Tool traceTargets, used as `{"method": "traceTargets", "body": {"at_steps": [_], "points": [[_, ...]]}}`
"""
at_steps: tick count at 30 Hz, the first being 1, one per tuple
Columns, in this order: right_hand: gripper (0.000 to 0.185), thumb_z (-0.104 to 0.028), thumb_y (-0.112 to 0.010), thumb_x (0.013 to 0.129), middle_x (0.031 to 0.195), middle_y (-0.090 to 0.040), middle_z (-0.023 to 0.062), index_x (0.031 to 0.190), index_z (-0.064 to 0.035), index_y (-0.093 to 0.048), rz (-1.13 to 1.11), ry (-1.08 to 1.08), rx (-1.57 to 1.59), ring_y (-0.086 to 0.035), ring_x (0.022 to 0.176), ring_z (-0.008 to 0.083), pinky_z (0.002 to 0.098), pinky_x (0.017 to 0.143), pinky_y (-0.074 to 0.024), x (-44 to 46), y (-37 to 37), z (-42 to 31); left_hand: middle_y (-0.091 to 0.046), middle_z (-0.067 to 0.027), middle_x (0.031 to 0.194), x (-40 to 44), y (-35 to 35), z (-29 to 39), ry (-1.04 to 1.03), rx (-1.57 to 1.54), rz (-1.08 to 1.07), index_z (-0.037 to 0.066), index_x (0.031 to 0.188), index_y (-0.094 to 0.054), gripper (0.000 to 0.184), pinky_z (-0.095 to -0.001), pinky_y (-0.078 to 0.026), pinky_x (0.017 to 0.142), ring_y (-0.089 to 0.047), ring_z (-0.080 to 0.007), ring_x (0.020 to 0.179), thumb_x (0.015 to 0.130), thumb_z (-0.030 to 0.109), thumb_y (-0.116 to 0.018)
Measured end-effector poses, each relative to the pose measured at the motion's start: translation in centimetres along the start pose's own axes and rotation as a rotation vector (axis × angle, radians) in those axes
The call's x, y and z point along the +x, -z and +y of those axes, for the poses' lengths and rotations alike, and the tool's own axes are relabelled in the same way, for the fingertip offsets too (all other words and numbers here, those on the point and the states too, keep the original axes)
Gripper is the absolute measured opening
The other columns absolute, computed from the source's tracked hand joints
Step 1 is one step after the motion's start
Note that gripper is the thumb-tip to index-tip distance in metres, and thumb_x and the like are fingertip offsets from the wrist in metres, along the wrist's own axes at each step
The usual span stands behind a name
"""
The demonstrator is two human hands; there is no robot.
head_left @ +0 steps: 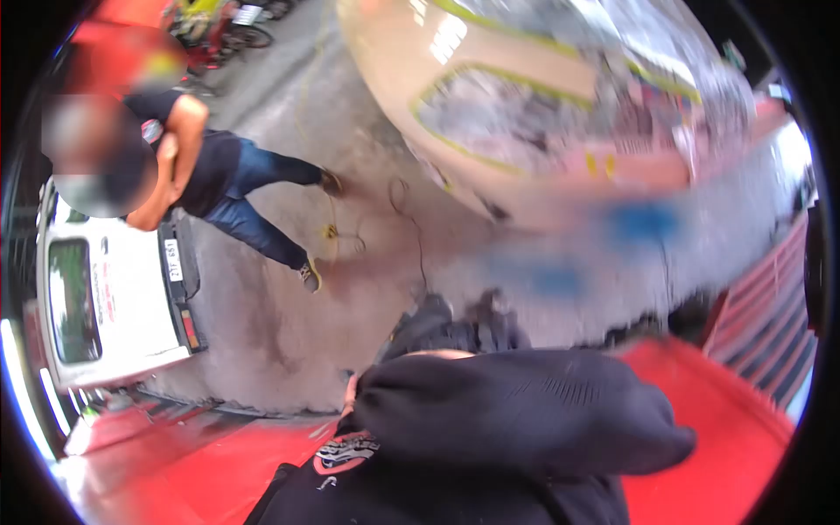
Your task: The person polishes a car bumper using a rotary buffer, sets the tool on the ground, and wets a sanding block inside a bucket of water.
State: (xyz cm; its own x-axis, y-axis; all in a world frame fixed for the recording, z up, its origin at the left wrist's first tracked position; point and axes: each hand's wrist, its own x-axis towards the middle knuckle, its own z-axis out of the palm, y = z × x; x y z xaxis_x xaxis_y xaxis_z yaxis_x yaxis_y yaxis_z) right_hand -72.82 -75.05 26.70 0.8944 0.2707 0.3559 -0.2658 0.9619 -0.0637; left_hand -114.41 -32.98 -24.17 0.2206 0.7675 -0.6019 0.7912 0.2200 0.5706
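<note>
A dark long sleeve (516,407) lies across my chest, the arm bent over my black shirt (346,453) with its printed badge. At the sleeve's left end a narrow strip of skin shows, which seems to be part of my right hand (350,395); its fingers cannot be made out. My left hand is hidden. Nothing held is visible. Ahead of me stands a car body (385,70) in a beige coat, with yellow masking tape (477,162) round its openings and clear plastic sheeting (661,44) over it.
Another person (219,166) stands at the left with arms folded. Behind them is a white van (122,302). A thin cord (418,236) and a yellow cable (331,232) lie on the concrete floor (262,350). Red panels (709,429) are behind me; motorbikes (232,35) stand at the back.
</note>
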Motion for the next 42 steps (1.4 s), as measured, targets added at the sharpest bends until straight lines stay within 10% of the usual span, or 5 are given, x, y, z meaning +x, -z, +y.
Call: {"method": "traceTargets", "body": {"at_steps": [16,22,31,34,42], "points": [[0.017,-0.005,-0.060,0.096,0.092,-0.075,0.0205,0.096,0.0077,-0.071,0.097,-0.053,-0.096,-0.073,0.083,0.0319,0.0476,0.072,-0.0574,0.5,3.9,1.7,-0.062,-0.0077,0.070,-9.0,-8.3,11.2,0.249,-0.462,0.124,0.004,0.096,-0.065,0.019,-0.0377,-0.051,0.051,-0.059,-0.0207,0.054,0.102,0.020,-0.074],[0.028,-0.013,-0.072,0.101,0.116,-0.084,0.0204,0.125,-0.0051,-0.084,-0.269,-0.945,-1.897,-0.077,0.112,0.0396,0.0488,0.101,-0.0590,0.3,26.1,-0.9,-0.062,0.0011,0.072,-6.8,-13.5,21.0,-0.127,-0.153,-0.165,0.009,0.095,-0.070,0.045,-0.0276,-0.044,0.051,-0.056,-0.0093,0.056,0.108,0.051,-0.079],[0.073,-0.051,-0.084,0.101,0.146,-0.077,0.0231,0.150,0.0017,-0.071,-0.312,-1.568,-1.669,-0.075,0.132,0.0395,0.0474,0.114,-0.0556,-6.0,45.2,8.3,-0.069,0.0006,0.077,-7.2,-15.5,30.1,-0.114,-0.321,-0.358,0.006,0.091,-0.075,0.055,-0.0225,-0.047,0.053,-0.063,-0.0072,0.062,0.114,0.055,-0.068],[0.089,-0.062,-0.087,0.097,0.140,-0.077,0.0197,0.152,0.0050,-0.068,0.238,-1.893,-0.530,-0.073,0.128,0.0266,0.0402,0.114,-0.0556,-4.1,45.1,10.9,-0.069,-0.0037,0.074,-5.2,-12.7,32.7,-0.369,-0.238,-0.613,-0.001,0.087,-0.072,0.062,-0.0266,-0.046,0.052,-0.062,-0.0116,0.060,0.116,0.052,-0.058],[0.090,-0.029,-0.097,0.080,0.134,-0.078,0.0215,0.157,0.0015,-0.061,0.454,-1.776,-0.358,-0.079,0.115,0.0332,0.0478,0.104,-0.0631,0.8,48.0,23.4,-0.074,-0.0150,0.102,9.2,-12.6,37.5,-0.705,-0.247,-0.555,0.000,0.109,-0.075,0.038,-0.0438,-0.055,0.090,-0.070,-0.0341,0.097,0.111,0.035,-0.062]]}}
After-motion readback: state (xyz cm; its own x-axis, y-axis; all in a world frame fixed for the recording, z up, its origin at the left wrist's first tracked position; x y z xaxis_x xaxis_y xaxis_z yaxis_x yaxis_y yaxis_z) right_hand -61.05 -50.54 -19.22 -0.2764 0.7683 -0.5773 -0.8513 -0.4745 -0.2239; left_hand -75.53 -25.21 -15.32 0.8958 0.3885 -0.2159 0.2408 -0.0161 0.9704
